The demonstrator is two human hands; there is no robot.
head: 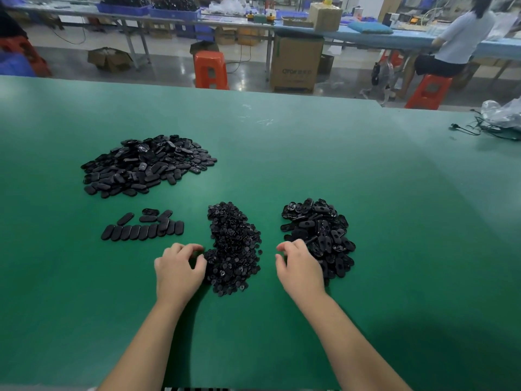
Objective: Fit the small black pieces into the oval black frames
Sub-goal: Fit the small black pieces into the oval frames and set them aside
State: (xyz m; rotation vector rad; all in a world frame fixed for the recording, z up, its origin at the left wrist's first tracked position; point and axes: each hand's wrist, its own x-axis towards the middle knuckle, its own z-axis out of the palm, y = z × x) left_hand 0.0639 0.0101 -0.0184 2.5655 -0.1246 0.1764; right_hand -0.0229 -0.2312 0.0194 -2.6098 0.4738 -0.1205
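A heap of small black pieces [234,246] lies in the middle of the green table [282,153]. To its right sits a pile of oval black frames [321,235]. My left hand [179,268] hovers at the left edge of the small pieces with fingers curled. The dark gap between its thumb and fingers blends with the heap, so a held piece cannot be made out. My right hand [300,268] is at the left edge of the frame pile, fingers loosely curled, with nothing visible in them.
A large heap of black ovals [146,165] lies at the far left, with a short row of ovals [143,230] in front of it. Cables and a plastic bag [499,119] lie at the far right. Beyond the table stand orange stools, boxes and a seated person [456,40].
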